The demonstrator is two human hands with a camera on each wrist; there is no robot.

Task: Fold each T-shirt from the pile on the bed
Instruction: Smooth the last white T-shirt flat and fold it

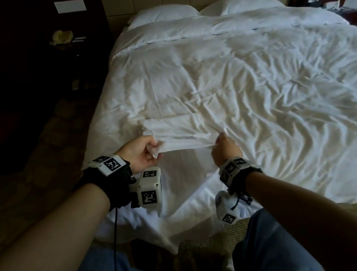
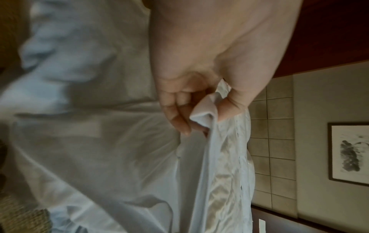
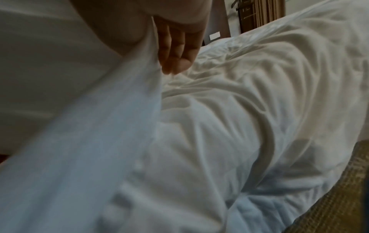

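A white T-shirt (image 1: 176, 128) lies partly folded near the bed's near left corner, hard to tell from the white duvet (image 1: 257, 83). My left hand (image 1: 143, 151) pinches its near left edge and my right hand (image 1: 223, 146) grips the near right edge, with the cloth stretched taut between them a little above the duvet. In the left wrist view the thumb and curled fingers (image 2: 179, 110) clamp a bunched fold of the T-shirt (image 2: 207, 141). The right wrist view shows the T-shirt (image 3: 99, 126) running from the curled fingers (image 3: 175, 52). No pile of shirts is in view.
Two pillows (image 1: 163, 14) lie at the headboard. A dark nightstand (image 1: 68, 43) with a phone stands left of the bed, and another one (image 1: 324, 4) with clutter at the far right. Patterned carpet (image 1: 38, 159) borders the bed; my jeans-clad legs (image 1: 269, 249) are at its foot.
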